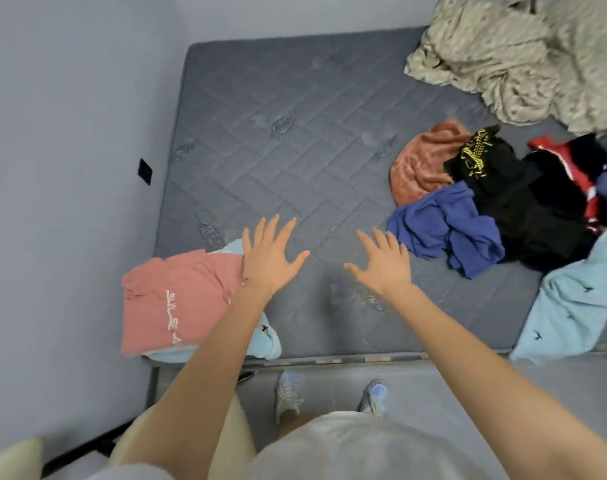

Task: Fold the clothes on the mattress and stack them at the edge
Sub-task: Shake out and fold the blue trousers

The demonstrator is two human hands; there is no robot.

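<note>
A grey quilted mattress [295, 133] fills the middle of the view. At its near left corner lies a folded pink shirt [177, 299] on top of a folded light blue garment [267, 344]. My left hand [270, 258] hovers beside that stack, fingers spread, holding nothing. My right hand [385, 261] is also spread and empty over the bare mattress. To the right lies an unfolded heap: a blue garment [451, 226], a rust-orange one [423, 161], a black one with yellow print [509, 195], a red and black one [579, 171] and a light blue printed one [579, 299].
A crumpled beige blanket [523, 57] covers the far right corner of the mattress. A grey wall [70, 133] with a black socket [144, 171] runs along the left. My feet in pale shoes [288, 393] stand on the floor at the mattress's near edge.
</note>
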